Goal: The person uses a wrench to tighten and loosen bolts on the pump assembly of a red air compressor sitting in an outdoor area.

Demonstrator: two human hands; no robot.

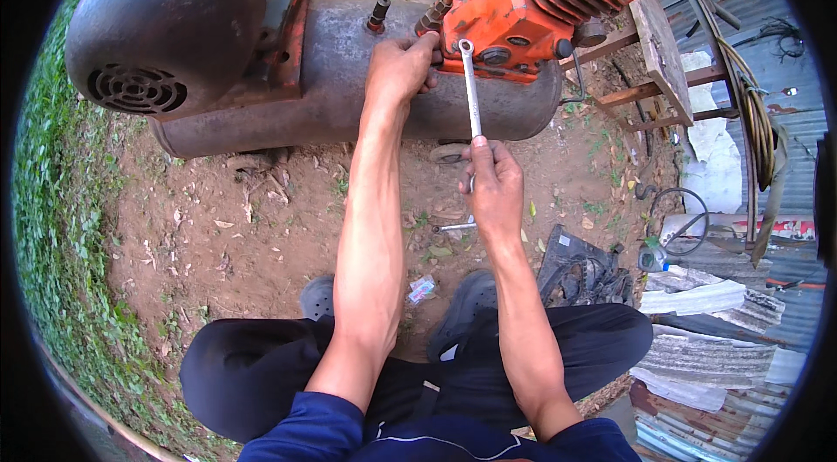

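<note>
Here, the right hand (pixel 497 185) has its grip wrapped round the lower end of a wrench (pixel 472 94), whose ring end overlaps the orange pump (pixel 490 16); contact is unclear. Presumably stiff, light and slick, it is best held low on the shank. The left hand (pixel 397 70) curls half-closed, its hold indiscernible.

The motor (pixel 170 22) sits on the tank (pixel 336 52), left of the pump (pixel 501 13) and wrench (pixel 473 96).
</note>
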